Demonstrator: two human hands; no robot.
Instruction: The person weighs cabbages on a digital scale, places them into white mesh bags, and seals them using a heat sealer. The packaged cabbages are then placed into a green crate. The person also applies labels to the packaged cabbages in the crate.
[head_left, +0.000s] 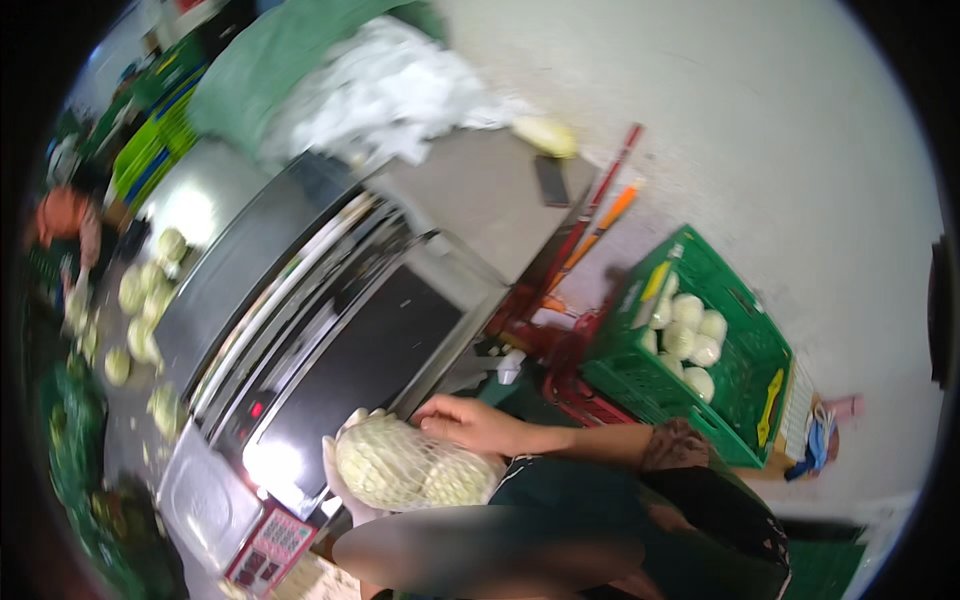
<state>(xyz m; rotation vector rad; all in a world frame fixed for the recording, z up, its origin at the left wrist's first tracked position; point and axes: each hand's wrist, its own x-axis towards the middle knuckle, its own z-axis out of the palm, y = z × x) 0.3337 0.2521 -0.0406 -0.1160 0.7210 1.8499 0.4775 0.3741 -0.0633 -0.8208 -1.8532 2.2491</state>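
Note:
Two pale green cabbage heads (386, 461) lie side by side against my front, with a whitish net pattern over them. My left hand (335, 480), in a light glove, cradles them from the left and below; its fingertips show past their upper edge. My bare right hand (472, 426) lies along their upper side with bent fingers, and I cannot tell whether it grips them. Just beyond the cabbages is a film-wrapping machine (360, 360) with a dark flat plate, metal rollers and a lit red indicator.
A green crate (739, 285) at the right holds several wrapped round vegetables (682, 337). Red and orange poles (600, 217) lean by the grey table (480, 195), which bears a phone (552, 181). Loose cabbages (139, 289) lie at the left, near another person (71, 217).

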